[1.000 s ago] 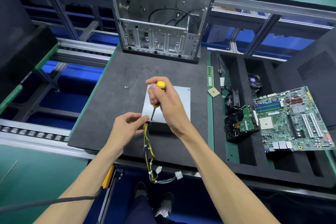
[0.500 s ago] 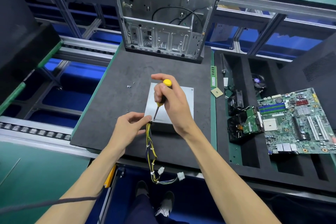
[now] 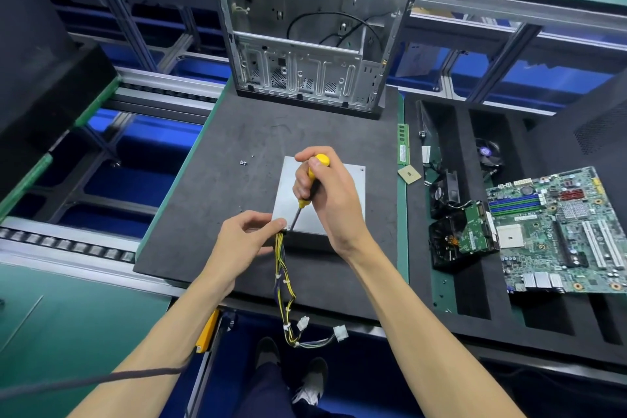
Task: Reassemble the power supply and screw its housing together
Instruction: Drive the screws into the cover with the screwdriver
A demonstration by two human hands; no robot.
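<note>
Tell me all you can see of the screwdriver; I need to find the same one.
The screwdriver has a yellow and black handle, plastic by the look, and a thin metal shaft. The right hand grips it, tilted, tip down at the near left corner of the grey power supply, beside the left hand fingertips.

— What am I looking at under my hands?

— I see a flat grey power-supply housing (image 3: pixel 342 193) of dull brushed sheet metal on a matt, grainy black foam mat (image 3: pixel 220 200).

— And my tool?

— I see a screwdriver (image 3: pixel 307 187) with a glossy yellow plastic handle and a thin bare steel shaft; the yellow-and-black wire bundle (image 3: pixel 283 285) is smooth plastic-sheathed.
</note>
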